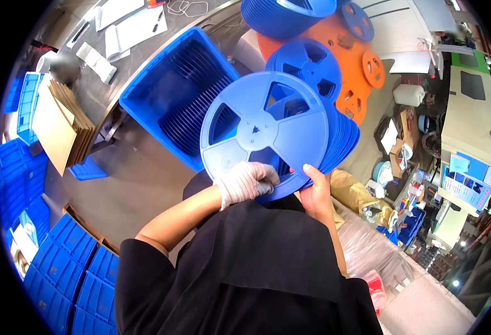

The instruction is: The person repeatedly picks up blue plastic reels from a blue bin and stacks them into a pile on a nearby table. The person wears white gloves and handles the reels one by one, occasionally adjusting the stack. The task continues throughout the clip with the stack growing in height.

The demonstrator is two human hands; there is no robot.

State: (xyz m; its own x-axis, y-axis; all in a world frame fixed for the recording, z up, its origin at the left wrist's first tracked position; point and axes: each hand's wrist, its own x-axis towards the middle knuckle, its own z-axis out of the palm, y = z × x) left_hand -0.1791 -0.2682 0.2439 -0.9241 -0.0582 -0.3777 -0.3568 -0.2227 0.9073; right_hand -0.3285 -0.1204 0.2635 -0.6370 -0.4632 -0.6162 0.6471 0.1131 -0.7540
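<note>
A large round blue plastic reel (pixel 296 137) with wide cutouts and a small central hole tilts in front of my body. My left hand (pixel 244 183), in a striped white glove, is closed at its lower edge, the fingers curled over the rim by a cutout. My bare right hand (pixel 316 195) grips the lower right rim, thumb on the face and the other fingers hidden behind. Behind the reel, to the right, leans a stack of blue reels (pixel 343 142). Just left stands a blue bin (pixel 161 131) with a row of reels upright inside.
Further stacked blue reels (pixel 307 61) and orange discs (pixel 357 70) lie beyond. A dark worktable (pixel 136 42) with papers runs along the far left, cardboard sheets (pixel 61 123) leaning by it. Blue crates (pixel 61 268) pile up at lower left. A wrapped pallet load (pixel 368 240) sits at right.
</note>
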